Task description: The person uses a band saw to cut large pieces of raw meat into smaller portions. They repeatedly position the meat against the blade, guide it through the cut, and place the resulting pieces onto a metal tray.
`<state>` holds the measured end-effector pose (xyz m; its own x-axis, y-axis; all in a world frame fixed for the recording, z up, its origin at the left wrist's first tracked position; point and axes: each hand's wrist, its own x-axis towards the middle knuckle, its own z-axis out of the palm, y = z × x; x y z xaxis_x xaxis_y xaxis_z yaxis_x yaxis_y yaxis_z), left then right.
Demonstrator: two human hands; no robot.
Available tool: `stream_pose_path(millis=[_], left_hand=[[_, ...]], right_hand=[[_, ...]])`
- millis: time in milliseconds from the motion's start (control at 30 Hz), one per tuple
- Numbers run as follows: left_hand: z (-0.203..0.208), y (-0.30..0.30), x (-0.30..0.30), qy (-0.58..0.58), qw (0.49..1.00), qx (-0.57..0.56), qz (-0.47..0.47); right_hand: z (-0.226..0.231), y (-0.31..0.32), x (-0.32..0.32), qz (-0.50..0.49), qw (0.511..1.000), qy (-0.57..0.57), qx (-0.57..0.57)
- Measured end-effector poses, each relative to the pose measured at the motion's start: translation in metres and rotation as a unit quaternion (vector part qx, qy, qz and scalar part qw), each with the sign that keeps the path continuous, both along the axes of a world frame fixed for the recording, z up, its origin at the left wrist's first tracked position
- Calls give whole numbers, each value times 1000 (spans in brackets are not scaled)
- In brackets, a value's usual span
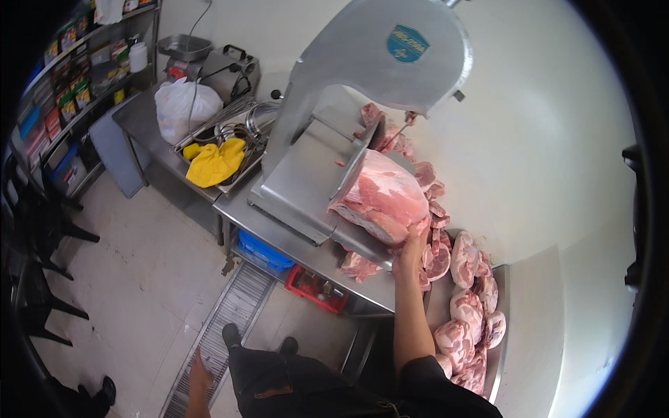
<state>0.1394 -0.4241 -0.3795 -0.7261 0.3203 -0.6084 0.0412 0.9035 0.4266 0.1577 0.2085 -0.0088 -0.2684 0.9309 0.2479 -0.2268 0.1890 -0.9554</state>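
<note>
My right hand (pixel 411 254) grips the near right end of a large raw pork leg (pixel 383 195), its fingers wrapped against the meat. The pork rests tilted on the sliding table of a grey bandsaw (pixel 300 167), beside an upright metal plate. The pork and the machine's parts hide most of the blade. Low on the left, my left hand (pixel 200 375) hangs over a floor grate with its fingers loosely extended; nothing shows in it. Several cut meat pieces (pixel 437 261) lie to the right of and behind the saw.
More big meat pieces (pixel 467 313) fill a metal tray at right. A steel table (pixel 153 143) at left carries a white bag (pixel 185 108), a yellow cloth (pixel 216 161) and tools. Blue (pixel 265 252) and red (pixel 313 289) crates stand below. Black chairs (pixel 49 299) line the left.
</note>
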Motion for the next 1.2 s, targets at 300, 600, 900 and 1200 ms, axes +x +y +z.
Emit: stream_pose_path(millis=[300,600,900,1200], left_hand=[[-60,-39,49,-96,985,71,128],[-62,-8,30,-61,973,130,182],[-63,-34,39,-28,979,102,176],[-53,-49,82,140,968,206,39]], right_hand=[[17,-6,-15,-38,997,-42,-60],[33,3,-30,-52,994,-66,-65],[26,29,-42,-64,994,-63,-58],[35,43,-47,-72,993,-67,-62]])
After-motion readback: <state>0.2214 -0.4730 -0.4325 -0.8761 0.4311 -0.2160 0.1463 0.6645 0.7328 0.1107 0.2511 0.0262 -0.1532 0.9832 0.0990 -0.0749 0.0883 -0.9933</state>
